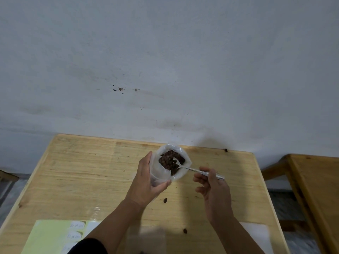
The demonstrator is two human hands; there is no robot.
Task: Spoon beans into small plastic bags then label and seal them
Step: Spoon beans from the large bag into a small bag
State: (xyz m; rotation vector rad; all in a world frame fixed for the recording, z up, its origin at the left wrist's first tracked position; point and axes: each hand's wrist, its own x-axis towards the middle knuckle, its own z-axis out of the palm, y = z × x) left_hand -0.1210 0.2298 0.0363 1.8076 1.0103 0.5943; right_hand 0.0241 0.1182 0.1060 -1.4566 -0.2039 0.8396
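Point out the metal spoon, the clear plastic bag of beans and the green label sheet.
metal spoon (194, 169), head view, on its handle
clear plastic bag of beans (159, 171), head view, near wall
green label sheet (49, 235), head view, bare middle

Place: a plain room at home or a small workroom — which, I cannot tell
Signs: stained white wall (165, 61), bare wooden table (82, 171) — a second wooden table (315, 189) beside it

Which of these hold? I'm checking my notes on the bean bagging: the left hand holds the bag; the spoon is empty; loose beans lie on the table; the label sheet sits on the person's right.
1. The left hand holds the plastic bag. True.
2. The spoon in the right hand is empty. False: it carries beans.
3. Loose beans lie on the table. True.
4. The label sheet sits on the right. False: near left corner.
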